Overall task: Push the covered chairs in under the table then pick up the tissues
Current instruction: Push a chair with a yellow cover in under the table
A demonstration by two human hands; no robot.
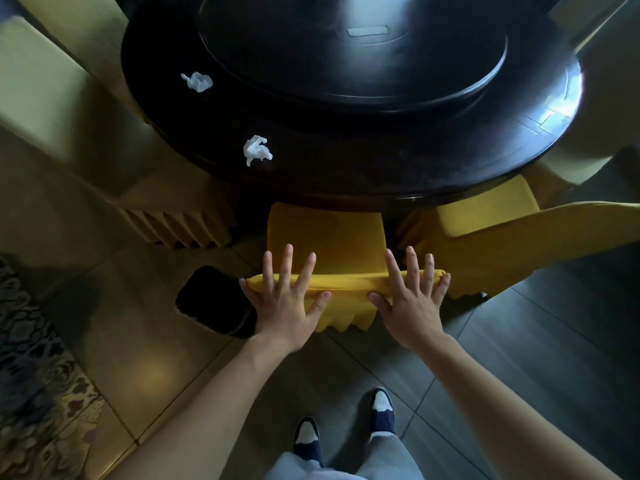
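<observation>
Tissues (197,81) (257,150) lay on bench (381,161) at 10–11 o'clock, untouched. Left hand (284,299) and right hand (410,303), fingers (288,261) spread flat, nothing grasped, pressed chair (329,237) backrest at 12 o'clock. Seat partly under bench; best pushed evenly, straight ahead.

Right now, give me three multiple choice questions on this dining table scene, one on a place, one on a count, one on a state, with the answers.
1. Where do the hands rest?
A. on the yellow chair's backrest top
B. on the table
C. on the floor

2. How many crumpled tissues lie on the table?
A. one
B. two
C. four

3. How are the fingers?
A. curled in fists
B. pinching a tissue
C. straight and spread

Answers:
1 A: the left hand and right hand lie on the yellow chair.
2 B: one tissue and a nearer tissue sit on the dark table.
3 C: every finger is extended over the cover.
</observation>
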